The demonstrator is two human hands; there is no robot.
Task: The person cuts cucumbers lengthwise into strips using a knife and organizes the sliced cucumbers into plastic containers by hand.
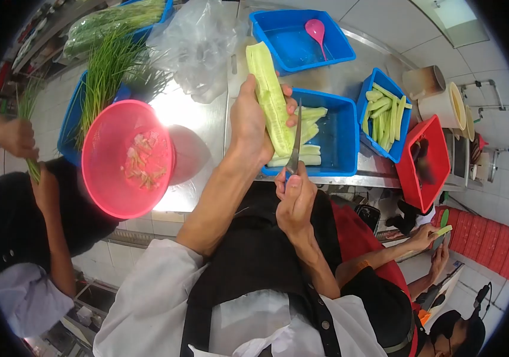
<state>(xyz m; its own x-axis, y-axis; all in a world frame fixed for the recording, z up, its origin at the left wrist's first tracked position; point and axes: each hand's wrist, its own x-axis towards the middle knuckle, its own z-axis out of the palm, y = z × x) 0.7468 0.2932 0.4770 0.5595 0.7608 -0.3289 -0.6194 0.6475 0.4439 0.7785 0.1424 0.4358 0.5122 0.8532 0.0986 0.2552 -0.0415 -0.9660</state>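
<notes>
My left hand is wrapped round a halved cucumber, its pale seeded inner face turned up. In my right hand is a knife, blade pointing away from me, just beside the cucumber's right edge; I cannot tell whether it touches. Beneath both hands lies a blue tray with peeled cucumber pieces inside. To its right, a smaller blue tray holds several cucumber sticks.
A pink strainer with pale scraps stands left, near green stalks and a plastic bag. A blue tray holds a pink ladle. A red bin is right. Co-workers' hands show at left and right.
</notes>
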